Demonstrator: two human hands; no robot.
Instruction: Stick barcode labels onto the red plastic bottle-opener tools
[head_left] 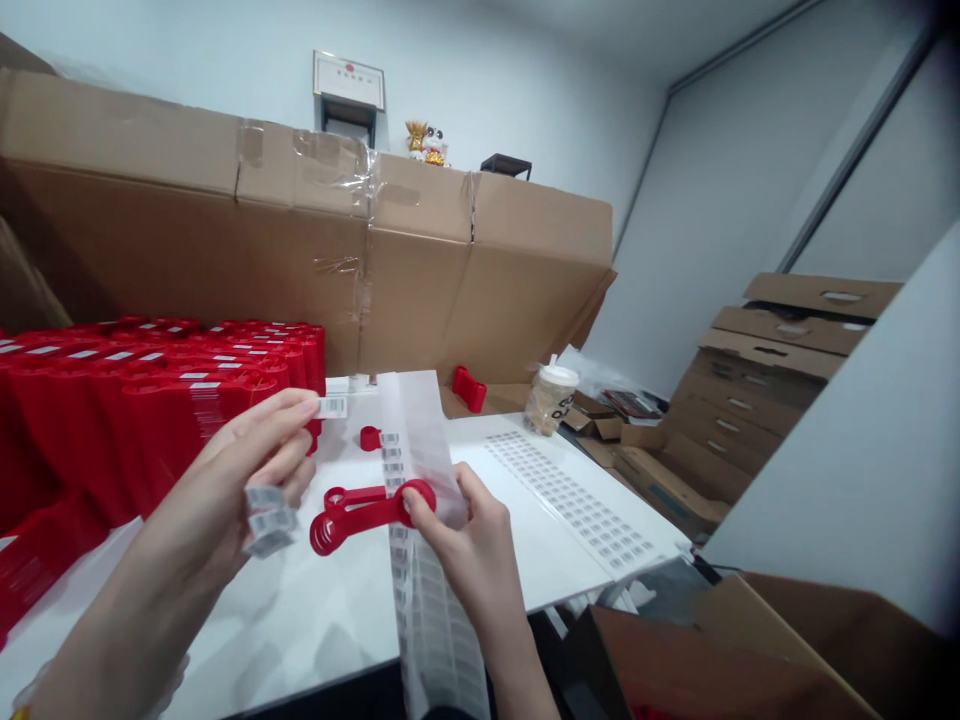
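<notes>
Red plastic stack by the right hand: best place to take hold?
Take the narrow bar of the red plastic stack from above: it is slimmer than the ring ends, and it is exposed, since the right hand covers one ring.

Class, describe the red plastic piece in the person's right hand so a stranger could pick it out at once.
Beyond the white table stands a large taped cardboard box; massed red plastic pieces fill the table's left side. At centre, the person's right hand pinches a ring-ended red plastic piece. Unlike its neighbours, it is held up alone beside a hanging strip of white barcode labels.
</notes>
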